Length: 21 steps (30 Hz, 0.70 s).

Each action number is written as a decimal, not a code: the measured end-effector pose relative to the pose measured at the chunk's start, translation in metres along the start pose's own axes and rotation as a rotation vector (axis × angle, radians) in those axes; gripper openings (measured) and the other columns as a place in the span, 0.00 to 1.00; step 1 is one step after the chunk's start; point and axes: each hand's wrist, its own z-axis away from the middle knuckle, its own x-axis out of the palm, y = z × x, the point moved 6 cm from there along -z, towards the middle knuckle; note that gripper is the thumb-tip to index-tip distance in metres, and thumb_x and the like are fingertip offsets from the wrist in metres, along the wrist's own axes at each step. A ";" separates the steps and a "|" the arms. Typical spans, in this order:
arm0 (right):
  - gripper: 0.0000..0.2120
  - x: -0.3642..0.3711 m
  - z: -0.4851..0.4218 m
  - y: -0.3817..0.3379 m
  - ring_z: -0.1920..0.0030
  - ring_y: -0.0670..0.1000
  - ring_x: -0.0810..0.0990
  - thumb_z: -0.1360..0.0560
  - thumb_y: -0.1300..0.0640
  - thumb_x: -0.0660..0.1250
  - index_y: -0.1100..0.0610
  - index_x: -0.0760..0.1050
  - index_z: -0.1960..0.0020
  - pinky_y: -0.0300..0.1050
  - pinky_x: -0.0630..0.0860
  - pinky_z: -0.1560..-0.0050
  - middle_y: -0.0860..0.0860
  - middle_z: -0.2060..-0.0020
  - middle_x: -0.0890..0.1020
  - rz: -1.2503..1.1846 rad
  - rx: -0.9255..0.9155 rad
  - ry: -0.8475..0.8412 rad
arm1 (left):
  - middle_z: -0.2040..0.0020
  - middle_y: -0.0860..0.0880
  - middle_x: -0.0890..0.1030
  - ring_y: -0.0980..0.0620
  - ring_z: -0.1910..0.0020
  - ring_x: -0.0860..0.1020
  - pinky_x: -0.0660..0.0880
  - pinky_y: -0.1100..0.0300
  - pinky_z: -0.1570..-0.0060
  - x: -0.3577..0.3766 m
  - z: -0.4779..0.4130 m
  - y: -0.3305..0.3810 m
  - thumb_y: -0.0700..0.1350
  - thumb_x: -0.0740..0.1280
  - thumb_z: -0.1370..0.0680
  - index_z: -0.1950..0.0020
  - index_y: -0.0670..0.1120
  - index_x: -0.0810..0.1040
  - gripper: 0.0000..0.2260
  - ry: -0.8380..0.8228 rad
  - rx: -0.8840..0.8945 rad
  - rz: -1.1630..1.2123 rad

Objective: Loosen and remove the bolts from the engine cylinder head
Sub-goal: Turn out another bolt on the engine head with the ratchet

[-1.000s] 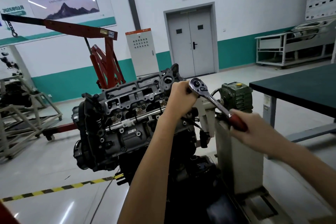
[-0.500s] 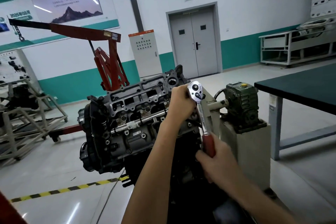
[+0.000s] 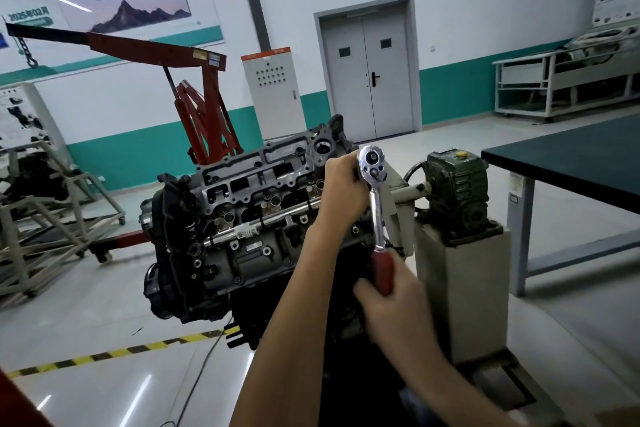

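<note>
A grey engine cylinder head (image 3: pixel 242 204) sits tilted on a stand, its open top and bolt holes facing me. A chrome ratchet wrench (image 3: pixel 375 198) with a red handle stands almost upright at the head's right end. My left hand (image 3: pixel 341 192) grips just behind the ratchet's round head, where the socket is hidden. My right hand (image 3: pixel 388 302) holds the red handle (image 3: pixel 382 270) at its lower end. The bolt under the ratchet is out of sight behind my left hand.
A green gearbox (image 3: pixel 457 191) tops the grey stand pedestal (image 3: pixel 460 291) just right of the wrench. A dark-topped table (image 3: pixel 568 163) stands at right. A red engine hoist (image 3: pixel 204 121) is behind the engine, a metal frame (image 3: pixel 38 229) at left, yellow-black floor tape (image 3: pixel 114 354) below.
The wrench handle has swung from pointing right to hanging nearly straight down, my right hand moving down and left with it. My left hand stayed at the ratchet head.
</note>
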 end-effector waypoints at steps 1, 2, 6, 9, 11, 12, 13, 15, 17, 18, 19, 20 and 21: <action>0.13 0.016 0.003 -0.001 0.78 0.45 0.68 0.32 0.66 0.66 0.50 0.69 0.65 0.39 0.69 0.77 0.47 0.78 0.69 -0.089 0.021 -0.009 | 0.75 0.49 0.64 0.54 0.71 0.59 0.58 0.59 0.72 0.000 0.000 0.001 0.29 0.67 0.28 0.73 0.44 0.64 0.19 0.002 0.010 -0.003; 0.14 0.025 0.004 -0.001 0.78 0.48 0.68 0.31 0.65 0.65 0.47 0.69 0.65 0.42 0.69 0.78 0.47 0.77 0.69 -0.137 0.036 -0.028 | 0.74 0.48 0.64 0.53 0.71 0.59 0.57 0.58 0.71 -0.001 0.000 0.002 0.30 0.67 0.27 0.72 0.44 0.64 0.19 0.006 0.022 -0.012; 0.17 -0.009 -0.006 -0.003 0.80 0.43 0.67 0.32 0.67 0.66 0.45 0.70 0.66 0.37 0.67 0.79 0.45 0.78 0.71 0.061 0.010 -0.140 | 0.75 0.51 0.65 0.55 0.72 0.59 0.59 0.59 0.71 0.000 -0.001 0.000 0.29 0.66 0.28 0.74 0.47 0.63 0.21 -0.008 0.002 -0.048; 0.17 -0.063 -0.033 -0.014 0.77 0.43 0.71 0.31 0.67 0.69 0.45 0.69 0.63 0.36 0.70 0.75 0.49 0.74 0.74 0.406 -0.112 -0.277 | 0.76 0.46 0.70 0.54 0.72 0.62 0.61 0.60 0.71 0.004 -0.003 0.002 0.31 0.66 0.28 0.74 0.42 0.69 0.16 -0.053 -0.029 -0.047; 0.20 -0.089 -0.054 -0.027 0.75 0.43 0.72 0.31 0.67 0.70 0.43 0.68 0.61 0.32 0.69 0.73 0.48 0.73 0.73 0.593 -0.195 -0.312 | 0.73 0.39 0.72 0.53 0.71 0.63 0.61 0.59 0.71 0.006 -0.003 0.003 0.31 0.65 0.29 0.69 0.33 0.72 0.09 -0.062 -0.037 -0.043; 0.20 -0.095 -0.060 -0.033 0.74 0.43 0.72 0.32 0.68 0.70 0.43 0.67 0.62 0.30 0.67 0.73 0.48 0.74 0.72 0.646 -0.242 -0.308 | 0.74 0.40 0.71 0.54 0.72 0.62 0.60 0.61 0.72 0.004 -0.002 0.002 0.30 0.64 0.29 0.69 0.32 0.72 0.08 -0.036 -0.035 -0.037; 0.20 -0.095 -0.063 -0.035 0.74 0.44 0.71 0.32 0.68 0.70 0.44 0.67 0.62 0.30 0.66 0.73 0.48 0.75 0.71 0.660 -0.268 -0.300 | 0.74 0.42 0.69 0.55 0.72 0.61 0.59 0.62 0.72 0.002 -0.001 0.001 0.30 0.64 0.29 0.70 0.32 0.70 0.09 -0.010 -0.038 -0.029; 0.17 -0.082 -0.054 -0.026 0.76 0.45 0.70 0.31 0.66 0.69 0.46 0.68 0.63 0.31 0.65 0.75 0.51 0.74 0.72 0.590 -0.225 -0.259 | 0.74 0.45 0.69 0.54 0.72 0.62 0.59 0.60 0.72 -0.001 0.002 -0.003 0.30 0.65 0.29 0.71 0.34 0.70 0.11 0.020 -0.053 0.012; 0.13 -0.057 -0.031 -0.012 0.76 0.45 0.68 0.32 0.66 0.70 0.50 0.70 0.63 0.33 0.64 0.75 0.53 0.75 0.73 0.413 -0.142 -0.148 | 0.74 0.47 0.69 0.53 0.71 0.63 0.60 0.59 0.71 -0.003 0.003 -0.006 0.31 0.67 0.28 0.71 0.37 0.70 0.13 0.035 -0.060 0.032; 0.11 -0.041 -0.018 -0.007 0.77 0.44 0.67 0.33 0.66 0.69 0.52 0.71 0.63 0.32 0.64 0.76 0.51 0.76 0.72 0.292 -0.100 -0.093 | 0.74 0.48 0.68 0.53 0.71 0.63 0.60 0.59 0.71 -0.004 0.004 -0.006 0.31 0.67 0.27 0.72 0.38 0.70 0.14 0.042 -0.056 0.034; 0.10 -0.023 -0.007 -0.005 0.78 0.43 0.66 0.33 0.66 0.68 0.53 0.71 0.63 0.32 0.64 0.78 0.49 0.78 0.70 0.166 -0.054 -0.056 | 0.74 0.48 0.68 0.54 0.71 0.62 0.60 0.59 0.70 -0.004 0.004 -0.006 0.32 0.68 0.27 0.72 0.39 0.69 0.15 0.045 -0.052 0.038; 0.11 -0.006 -0.001 -0.004 0.80 0.43 0.65 0.33 0.66 0.67 0.52 0.70 0.64 0.34 0.64 0.79 0.47 0.79 0.69 0.048 -0.017 -0.035 | 0.74 0.47 0.67 0.53 0.70 0.62 0.59 0.59 0.70 -0.004 0.004 -0.005 0.33 0.68 0.27 0.72 0.39 0.68 0.15 0.043 -0.049 0.045; 0.13 0.010 0.002 -0.005 0.80 0.44 0.66 0.32 0.66 0.66 0.49 0.69 0.65 0.36 0.65 0.79 0.46 0.79 0.68 -0.051 0.005 -0.029 | 0.73 0.46 0.66 0.53 0.70 0.61 0.59 0.58 0.70 -0.004 0.005 -0.005 0.35 0.68 0.26 0.72 0.38 0.67 0.16 0.033 -0.046 0.053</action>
